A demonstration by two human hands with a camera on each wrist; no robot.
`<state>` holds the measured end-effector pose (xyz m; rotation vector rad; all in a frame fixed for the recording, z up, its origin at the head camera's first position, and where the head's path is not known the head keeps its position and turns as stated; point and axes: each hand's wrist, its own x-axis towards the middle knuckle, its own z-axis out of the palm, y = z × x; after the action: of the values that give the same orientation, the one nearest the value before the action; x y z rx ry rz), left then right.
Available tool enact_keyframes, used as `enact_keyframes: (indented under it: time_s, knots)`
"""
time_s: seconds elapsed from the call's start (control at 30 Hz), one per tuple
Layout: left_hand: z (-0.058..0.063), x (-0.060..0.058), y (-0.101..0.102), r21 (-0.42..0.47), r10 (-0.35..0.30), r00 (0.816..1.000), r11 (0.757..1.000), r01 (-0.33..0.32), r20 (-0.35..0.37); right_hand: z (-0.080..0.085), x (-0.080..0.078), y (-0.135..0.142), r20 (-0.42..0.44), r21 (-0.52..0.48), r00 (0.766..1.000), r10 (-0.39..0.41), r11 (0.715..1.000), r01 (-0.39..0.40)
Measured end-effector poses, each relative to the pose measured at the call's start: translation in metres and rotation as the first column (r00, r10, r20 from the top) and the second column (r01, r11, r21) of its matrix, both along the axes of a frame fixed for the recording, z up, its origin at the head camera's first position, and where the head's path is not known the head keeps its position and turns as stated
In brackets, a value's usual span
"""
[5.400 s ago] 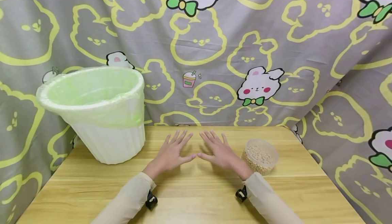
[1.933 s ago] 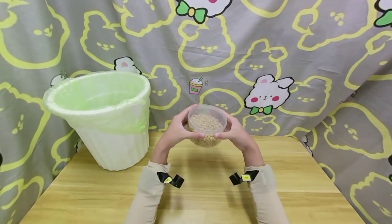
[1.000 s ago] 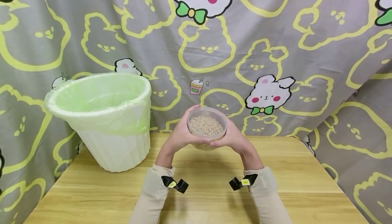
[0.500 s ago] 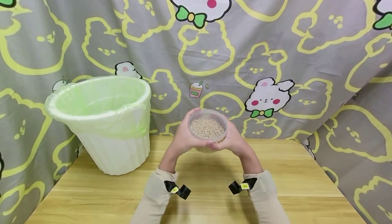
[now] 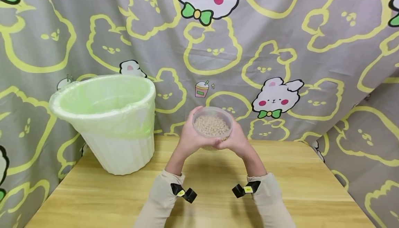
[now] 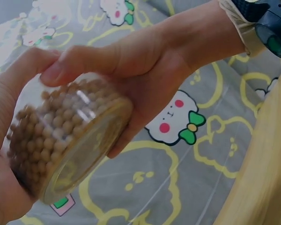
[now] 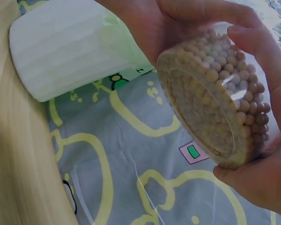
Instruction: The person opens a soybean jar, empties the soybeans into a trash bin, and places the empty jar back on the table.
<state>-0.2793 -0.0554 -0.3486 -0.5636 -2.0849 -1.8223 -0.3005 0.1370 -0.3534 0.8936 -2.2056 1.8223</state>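
A clear round plastic tub [image 5: 213, 126] full of small round beige beads is held in the air over the table, its top facing up and a little toward me. My left hand [image 5: 193, 134] grips its left side and my right hand [image 5: 237, 139] its right side, with the thumbs meeting at the front. The left wrist view shows the beads [image 6: 56, 126] through the tub's clear wall, with the right hand [image 6: 131, 61] coming in from the upper right. In the right wrist view the tub's bottom [image 7: 196, 108] faces the camera. The far fingers are partly hidden behind the tub.
A white waste bin [image 5: 124, 152] lined with a pale green bag [image 5: 106, 96] stands on the table's left side. Behind the wooden table [image 5: 215, 200] hangs a grey curtain [image 5: 215, 62] printed with cartoon animals.
Earliest, both hands were spread over the table and the tub stood at the right. Then both hands took and lifted it. Since then the thumbs have come together, with the tub nearly still.
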Motion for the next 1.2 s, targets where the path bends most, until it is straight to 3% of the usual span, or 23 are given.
enact_keyframes:
  time_s: [0.17, 0.3, 0.53, 0.7, 0.83, 1.0, 1.2]
  knots:
    - [0.000, 0.001, 0.006, 0.054, 0.067, 0.997, 0.996, -0.069, 0.044, -0.001, 0.001, -0.011, 0.066, -0.041, 0.995, -0.079, 0.996, 0.082]
    - [-0.001, 0.000, 0.006, 0.074, 0.041, 0.995, 0.996, -0.048, 0.092, -0.003, -0.001, -0.012, 0.103, -0.056, 0.990, -0.096, 0.993, 0.102]
    - [0.005, 0.000, -0.012, 0.041, -0.159, 0.979, 0.987, 0.155, 0.132, 0.002, -0.002, 0.002, 0.092, -0.048, 0.996, 0.002, 0.999, 0.003]
    - [0.006, -0.001, -0.025, 0.049, -0.336, 0.937, 0.942, 0.333, 0.096, 0.005, 0.000, 0.012, 0.114, -0.053, 0.976, 0.186, 0.982, -0.181]
    - [0.002, -0.003, -0.030, 0.057, -0.397, 0.915, 0.917, 0.394, 0.073, 0.004, 0.001, 0.010, 0.117, -0.047, 0.953, 0.281, 0.960, -0.277]
    - [0.004, -0.003, -0.029, 0.055, -0.361, 0.932, 0.932, 0.359, 0.036, 0.006, 0.002, 0.006, 0.061, -0.029, 0.973, 0.222, 0.975, -0.220]
    - [0.011, 0.003, -0.019, 0.021, -0.203, 0.979, 0.979, 0.203, 0.019, 0.010, 0.005, 0.003, 0.027, -0.033, 0.995, 0.093, 0.995, -0.092]
